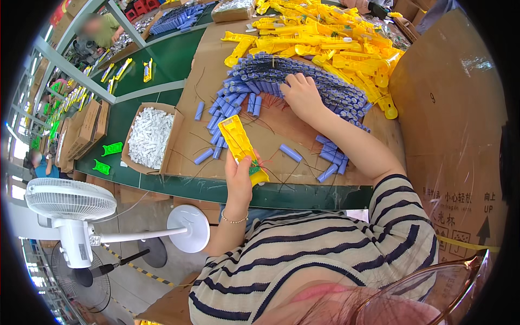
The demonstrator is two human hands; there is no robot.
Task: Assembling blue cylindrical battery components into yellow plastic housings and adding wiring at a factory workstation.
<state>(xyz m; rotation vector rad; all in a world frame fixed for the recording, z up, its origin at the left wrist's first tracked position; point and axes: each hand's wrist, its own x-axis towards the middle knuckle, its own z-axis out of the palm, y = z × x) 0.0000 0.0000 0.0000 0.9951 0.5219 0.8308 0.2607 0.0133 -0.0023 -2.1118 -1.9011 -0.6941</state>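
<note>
Eyeglasses (428, 287) sit nearest. Left grip (237, 180) grasps a yellow plastic housing (237, 138); right grip (302, 97) meets stacked blue cylindrical cells (338, 89), its closure indeterminable.

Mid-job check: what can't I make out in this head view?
In the head view:
Right hand: whether it grips the blue cylinders; the hand itself hides this.
Left hand: most of its fingers, hidden by the yellow casing.
White pieces: exact shape, too small.
Tall cardboard box: right side, cut off by the fisheye rim.
</note>
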